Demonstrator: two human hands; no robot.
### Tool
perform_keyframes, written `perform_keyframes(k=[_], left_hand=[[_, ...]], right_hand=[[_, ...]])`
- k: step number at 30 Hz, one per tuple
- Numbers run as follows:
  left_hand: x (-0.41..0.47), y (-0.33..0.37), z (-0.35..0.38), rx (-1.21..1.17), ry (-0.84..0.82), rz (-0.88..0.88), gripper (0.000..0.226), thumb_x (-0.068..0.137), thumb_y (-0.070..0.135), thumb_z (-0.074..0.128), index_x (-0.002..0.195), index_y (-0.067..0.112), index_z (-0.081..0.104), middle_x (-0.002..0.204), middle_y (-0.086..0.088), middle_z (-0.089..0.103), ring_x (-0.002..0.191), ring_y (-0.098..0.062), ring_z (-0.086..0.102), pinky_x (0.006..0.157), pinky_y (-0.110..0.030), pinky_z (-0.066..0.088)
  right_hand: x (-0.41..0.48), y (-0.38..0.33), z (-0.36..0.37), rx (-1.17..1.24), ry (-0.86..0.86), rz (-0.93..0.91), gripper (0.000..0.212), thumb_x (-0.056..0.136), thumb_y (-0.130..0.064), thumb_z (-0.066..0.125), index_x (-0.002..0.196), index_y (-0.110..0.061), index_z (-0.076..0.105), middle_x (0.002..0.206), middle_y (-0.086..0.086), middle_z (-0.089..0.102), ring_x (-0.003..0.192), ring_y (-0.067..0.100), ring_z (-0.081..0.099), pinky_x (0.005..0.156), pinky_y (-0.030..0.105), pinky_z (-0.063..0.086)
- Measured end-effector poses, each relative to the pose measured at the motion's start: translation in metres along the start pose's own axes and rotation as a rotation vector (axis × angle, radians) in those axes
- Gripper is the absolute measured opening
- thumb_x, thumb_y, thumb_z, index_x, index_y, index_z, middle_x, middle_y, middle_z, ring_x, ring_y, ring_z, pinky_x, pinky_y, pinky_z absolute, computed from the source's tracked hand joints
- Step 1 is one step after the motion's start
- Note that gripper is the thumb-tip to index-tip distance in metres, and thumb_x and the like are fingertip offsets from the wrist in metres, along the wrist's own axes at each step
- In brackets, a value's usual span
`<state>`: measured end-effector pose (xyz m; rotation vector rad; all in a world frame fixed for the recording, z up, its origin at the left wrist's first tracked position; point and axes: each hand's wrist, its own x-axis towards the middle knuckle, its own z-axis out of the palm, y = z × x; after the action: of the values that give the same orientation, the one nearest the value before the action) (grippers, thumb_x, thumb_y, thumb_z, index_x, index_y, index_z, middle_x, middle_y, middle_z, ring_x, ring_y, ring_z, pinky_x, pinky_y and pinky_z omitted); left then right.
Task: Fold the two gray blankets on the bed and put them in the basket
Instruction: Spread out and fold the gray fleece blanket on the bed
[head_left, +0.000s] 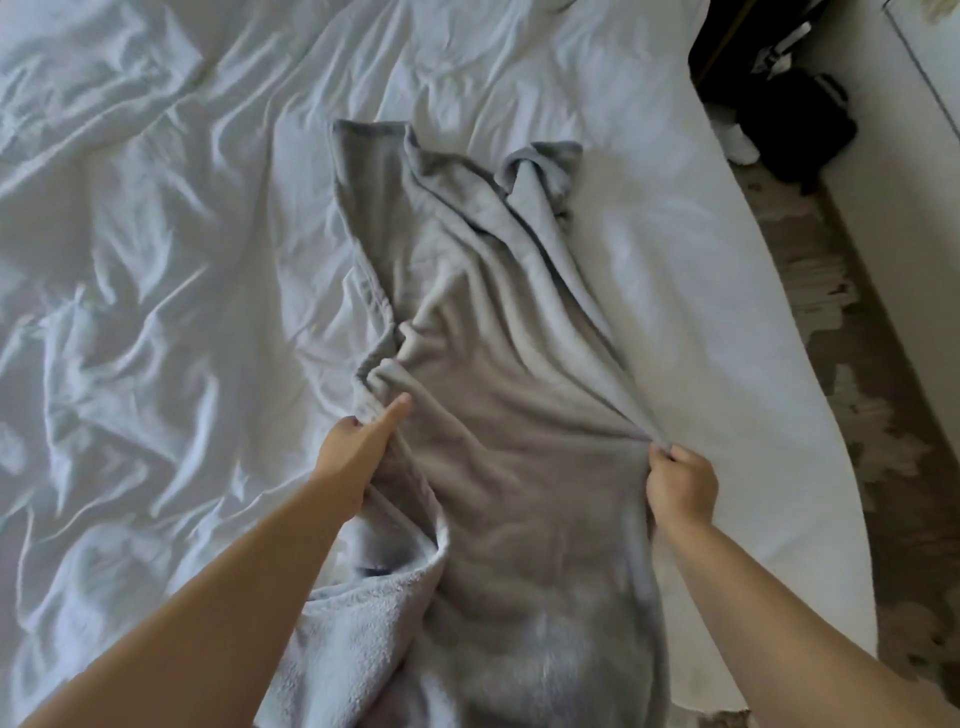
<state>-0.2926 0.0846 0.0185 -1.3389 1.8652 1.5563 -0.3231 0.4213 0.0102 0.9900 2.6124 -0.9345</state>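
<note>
Forearms come in from 7 and 5 o'clock, nearest the lens. Left hand (358, 452) at about 8 o'clock grips the left edge of the gray blanket (498, 415), thumb laid along the top, fingers tucked under. Right hand (680, 488) at 4 o'clock pinches the right edge in a closed fist. Hands are well apart, with the cloth slack and creased between them. Blanket lies lengthwise on the bed (156, 260), bunched, running from 6 o'clock up to crumpled far corners near 12. Paler fluffy cloth (358, 639) at 6-7 o'clock by the left forearm could be this blanket's underside or the second one, cannot tell. Basket not in view. Floor (852, 332) and dark clutter (789, 119) sit off the bed's edge at 1-3 o'clock. Step in hand, my read: spreading it flat before the first fold. To do it well, pull both edges evenly toward 9 and 3 so the long creases go, hold at matching points along the edges, and tug so the far corners unroll. Fold only once the edges run straight, else a lumpy bundle.
</note>
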Motion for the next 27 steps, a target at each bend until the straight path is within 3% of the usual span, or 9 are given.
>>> perform_keyframes(k=[2,5,9,11,14,17,21,24,27], left_hand=[[0.003,0.001,-0.003,0.148,0.031,0.048,0.046,0.06,0.051,0.079,0.078,0.013,0.062,0.067,-0.003,0.065,0.068,-0.023,0.064,0.061,-0.032,0.051],[0.006,0.0,-0.015,0.244,0.166,-0.007,0.024,0.082,0.029,0.06,0.086,0.005,0.057,0.074,-0.009,0.059,0.074,-0.03,0.057,0.061,-0.031,0.045],[0.0,0.006,-0.024,-0.103,0.134,-0.204,0.024,0.089,0.026,0.048,0.091,0.006,0.061,0.083,-0.012,0.058,0.076,-0.029,0.056,0.074,-0.035,0.046],[-0.01,0.014,-0.027,-0.297,-0.046,-0.389,0.025,0.081,0.024,0.055,0.068,0.007,0.068,0.071,-0.013,0.063,0.064,-0.028,0.062,0.077,-0.039,0.053],[-0.03,0.032,-0.035,-0.293,-0.248,-0.44,0.024,0.064,0.02,0.061,0.046,0.005,0.067,0.056,-0.014,0.065,0.049,-0.028,0.065,0.061,-0.044,0.058],[-0.046,0.084,-0.05,-0.395,-0.265,-0.298,0.027,0.073,0.017,0.056,0.048,0.007,0.06,0.047,-0.01,0.057,0.039,-0.023,0.057,0.046,-0.028,0.053],[-0.08,0.194,-0.104,-0.786,-0.26,0.058,0.016,0.075,0.014,0.049,0.06,0.016,0.043,0.046,0.001,0.043,0.037,-0.011,0.04,0.043,-0.016,0.031],[-0.129,0.264,-0.157,-1.037,-0.255,0.364,0.024,0.086,0.006,0.043,0.064,0.014,0.05,0.045,0.002,0.048,0.037,-0.009,0.048,0.04,-0.015,0.042],[-0.184,0.298,-0.193,-1.038,-0.306,0.588,0.022,0.086,-0.001,0.04,0.076,0.008,0.058,0.053,-0.002,0.059,0.048,-0.01,0.06,0.051,-0.021,0.053]], right_hand=[[0.009,0.004,-0.027,-0.043,0.068,0.022,0.033,0.095,-0.017,0.051,0.088,0.011,0.066,0.098,0.034,0.064,0.093,0.044,0.06,0.075,0.039,0.043],[0.024,0.013,-0.06,-0.067,0.156,0.108,0.037,0.099,-0.016,0.044,0.102,0.015,0.064,0.11,0.035,0.062,0.104,0.047,0.057,0.087,0.043,0.044],[0.029,0.017,-0.075,0.091,0.193,0.326,0.036,0.1,-0.013,0.041,0.119,0.012,0.058,0.123,0.031,0.058,0.114,0.044,0.055,0.094,0.044,0.045],[0.026,0.01,-0.071,0.34,0.026,0.473,0.033,0.096,-0.013,0.044,0.118,0.008,0.059,0.12,0.026,0.062,0.109,0.039,0.06,0.09,0.044,0.047],[0.011,-0.02,-0.073,0.579,-0.479,0.623,0.032,0.093,-0.029,0.05,0.099,-0.004,0.07,0.087,0.017,0.074,0.073,0.03,0.072,0.07,0.037,0.054],[0.009,-0.089,-0.092,0.455,-0.687,0.475,0.028,0.095,-0.026,0.053,0.103,-0.004,0.067,0.076,0.017,0.074,0.063,0.03,0.071,0.053,0.033,0.057],[0.013,-0.23,-0.168,0.846,-0.491,0.039,0.036,0.092,-0.023,0.062,0.126,-0.011,0.057,0.102,0.011,0.07,0.076,0.024,0.07,0.065,0.035,0.056],[-0.007,-0.308,-0.237,1.142,-0.378,-0.262,0.026,0.087,-0.031,0.068,0.104,-0.011,0.064,0.102,0.006,0.071,0.078,0.017,0.073,0.064,0.031,0.056],[-0.024,-0.334,-0.275,1.223,-0.317,-0.385,0.04,0.088,-0.029,0.066,0.122,-0.009,0.06,0.114,0.009,0.067,0.101,0.025,0.067,0.087,0.042,0.052]])
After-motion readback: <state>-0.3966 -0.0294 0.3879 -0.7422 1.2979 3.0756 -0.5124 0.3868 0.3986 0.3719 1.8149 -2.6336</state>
